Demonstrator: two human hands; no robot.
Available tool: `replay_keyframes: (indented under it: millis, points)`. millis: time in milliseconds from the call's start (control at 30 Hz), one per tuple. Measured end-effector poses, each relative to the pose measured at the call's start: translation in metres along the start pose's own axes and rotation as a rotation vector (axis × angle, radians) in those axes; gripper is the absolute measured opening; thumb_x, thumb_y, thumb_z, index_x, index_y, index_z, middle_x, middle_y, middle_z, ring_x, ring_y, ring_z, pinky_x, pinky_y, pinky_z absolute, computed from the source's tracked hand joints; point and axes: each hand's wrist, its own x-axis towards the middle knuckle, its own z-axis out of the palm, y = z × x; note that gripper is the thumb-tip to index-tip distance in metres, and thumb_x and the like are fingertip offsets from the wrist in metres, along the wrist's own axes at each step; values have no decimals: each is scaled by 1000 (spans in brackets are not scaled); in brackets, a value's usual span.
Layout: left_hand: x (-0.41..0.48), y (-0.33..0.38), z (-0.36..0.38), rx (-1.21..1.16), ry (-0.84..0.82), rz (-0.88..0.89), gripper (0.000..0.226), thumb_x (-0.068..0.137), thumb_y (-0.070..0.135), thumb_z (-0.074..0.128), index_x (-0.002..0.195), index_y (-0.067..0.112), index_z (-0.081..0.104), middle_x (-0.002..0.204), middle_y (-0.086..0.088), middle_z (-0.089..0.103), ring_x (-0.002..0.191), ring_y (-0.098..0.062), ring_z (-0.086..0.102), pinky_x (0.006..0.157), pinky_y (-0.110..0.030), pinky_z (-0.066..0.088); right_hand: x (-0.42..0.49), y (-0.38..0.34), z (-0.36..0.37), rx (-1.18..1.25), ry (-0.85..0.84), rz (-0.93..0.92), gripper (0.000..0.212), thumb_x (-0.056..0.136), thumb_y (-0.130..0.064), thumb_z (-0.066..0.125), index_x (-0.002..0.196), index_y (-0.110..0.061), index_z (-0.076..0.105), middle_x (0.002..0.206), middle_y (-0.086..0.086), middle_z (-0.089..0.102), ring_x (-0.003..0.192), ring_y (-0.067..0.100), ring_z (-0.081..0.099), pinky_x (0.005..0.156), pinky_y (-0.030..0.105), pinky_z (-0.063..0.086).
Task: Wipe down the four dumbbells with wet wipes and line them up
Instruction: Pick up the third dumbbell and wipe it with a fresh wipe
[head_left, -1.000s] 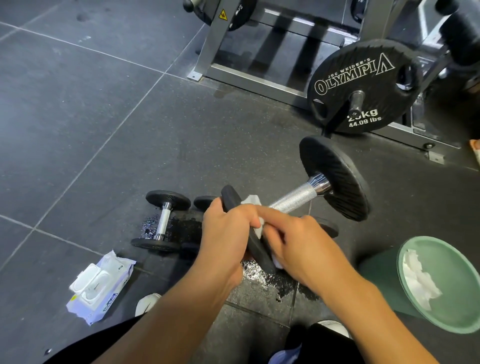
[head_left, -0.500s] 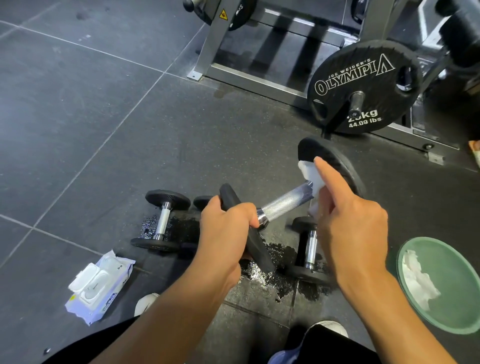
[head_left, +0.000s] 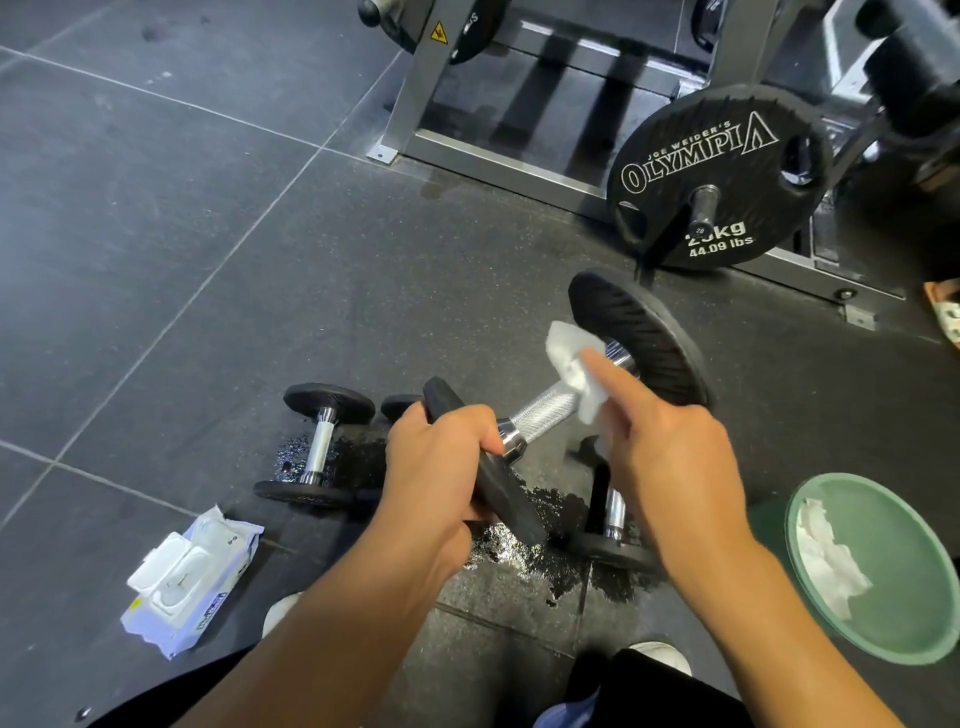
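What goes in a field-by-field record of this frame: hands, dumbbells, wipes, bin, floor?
left hand: grips the near end plate of the held dumbbell, raised off the floor
right hand: holds a wet wipe against the handle near the far plate, index finger extended
on floor: left dumbbell; right dumbbell under the right hand; third dumbbell, mostly hidden behind the left hand
wipes pack: on the floor, left
green bin: right, used wipes inside
wet patch: below the hands
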Motion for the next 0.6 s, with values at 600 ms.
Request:
replay_keyframes:
  millis: [600]
  points:
    - [2,8,-2,-22,6,-27,30,72,-3,60,100,6,58,90,-16,58,81,-33,61,72,-67,59,-10,-16,3,-15,-108,-189,70,90,-15,64,154,-38,45,51,-1,43,38,26,40,39,36,40]
